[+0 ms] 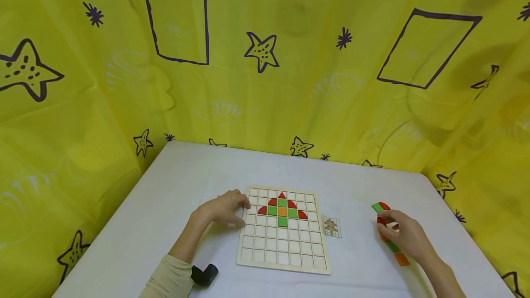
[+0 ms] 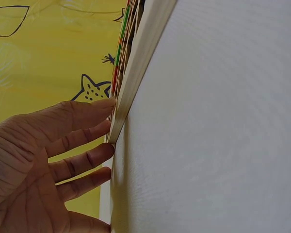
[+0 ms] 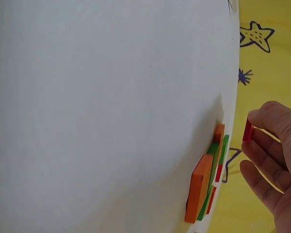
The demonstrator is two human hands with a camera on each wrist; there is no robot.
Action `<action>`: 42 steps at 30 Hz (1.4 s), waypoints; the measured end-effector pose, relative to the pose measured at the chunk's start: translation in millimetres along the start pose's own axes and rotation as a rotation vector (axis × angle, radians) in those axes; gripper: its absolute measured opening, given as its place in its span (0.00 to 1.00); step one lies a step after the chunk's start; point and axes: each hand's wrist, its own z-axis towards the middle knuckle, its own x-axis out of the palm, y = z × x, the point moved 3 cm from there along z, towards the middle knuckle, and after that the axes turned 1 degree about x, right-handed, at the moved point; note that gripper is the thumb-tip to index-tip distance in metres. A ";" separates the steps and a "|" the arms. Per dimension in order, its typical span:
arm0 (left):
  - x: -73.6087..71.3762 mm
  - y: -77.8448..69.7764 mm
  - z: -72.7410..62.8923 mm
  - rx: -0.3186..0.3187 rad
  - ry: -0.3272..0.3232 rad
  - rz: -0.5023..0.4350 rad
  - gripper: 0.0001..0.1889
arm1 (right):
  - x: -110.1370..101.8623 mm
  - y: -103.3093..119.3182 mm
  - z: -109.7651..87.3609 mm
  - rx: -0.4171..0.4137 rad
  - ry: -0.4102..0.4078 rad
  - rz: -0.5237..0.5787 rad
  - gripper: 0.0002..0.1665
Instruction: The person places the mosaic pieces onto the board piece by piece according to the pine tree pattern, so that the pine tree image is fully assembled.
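Note:
A square wooden grid board (image 1: 304,261) lies on the white table, with red, green and orange tiles set in its upper cells in a stepped, tree-like pattern. My left hand (image 1: 225,207) rests at the board's left edge, its fingers loosely extended and touching the rim, as the left wrist view shows too. Over at the right, my right hand (image 1: 407,236) pinches a red tile (image 3: 248,129) between thumb and fingers, lifted off the table. Just beneath that hand lie loose tiles, among them an orange tile (image 1: 401,259) and a green tile (image 1: 377,207).
A small pattern card (image 1: 332,227) with a printed grid lies against the board's right side. Near the left forearm sits a black angled object (image 1: 204,275). Yellow curtain (image 1: 290,95) with drawn stars surrounds the white table (image 1: 198,169) at the back and sides.

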 end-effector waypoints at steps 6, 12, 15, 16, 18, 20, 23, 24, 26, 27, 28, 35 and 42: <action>-1.0 -0.9 -1.1 0.004 0.001 -0.004 0.18 | 4.9 12.4 2.2 -0.085 -0.057 0.035 0.15; -3.9 -2.9 -3.6 0.037 -0.002 -0.017 0.19 | 10.8 25.8 6.4 -0.188 -0.074 0.059 0.15; -4.1 -3.2 -4.1 0.045 -0.002 -0.016 0.19 | 13.9 33.2 7.4 -0.223 -0.073 0.074 0.16; -4.2 -3.4 -4.2 0.047 -0.001 -0.015 0.19 | 14.9 35.7 7.5 -0.230 -0.070 0.074 0.16; -3.9 -3.5 -4.1 0.051 -0.001 -0.013 0.19 | 16.7 40.9 7.6 -0.232 -0.067 0.070 0.16; -3.7 -3.7 -3.9 0.055 -0.001 -0.014 0.19 | 18.5 46.1 7.9 -0.234 -0.059 0.074 0.16; -3.5 -4.0 -3.9 0.058 -0.002 -0.017 0.19 | 20.9 54.1 9.2 -0.248 -0.060 0.071 0.17; -3.5 -4.0 -4.0 0.058 -0.002 -0.017 0.19 | 21.7 57.1 9.8 -0.255 -0.059 0.070 0.17; -3.6 -4.0 -4.2 0.056 -0.002 -0.020 0.19 | 23.5 63.0 11.2 -0.269 -0.056 0.068 0.18; -3.5 -3.9 -4.1 0.053 -0.002 -0.021 0.19 | 24.7 65.6 11.9 -0.271 -0.051 0.066 0.18; -3.7 -3.9 -4.1 0.052 -0.002 -0.022 0.19 | 25.9 68.3 12.7 -0.272 -0.045 0.063 0.18; -3.7 -2.0 -2.8 0.035 0.001 -0.012 0.19 | 37.4 84.7 16.6 -0.310 0.001 0.088 0.17; -3.6 -1.7 -2.6 0.037 0.001 -0.015 0.18 | 48.7 102.5 21.2 -0.355 0.033 0.114 0.17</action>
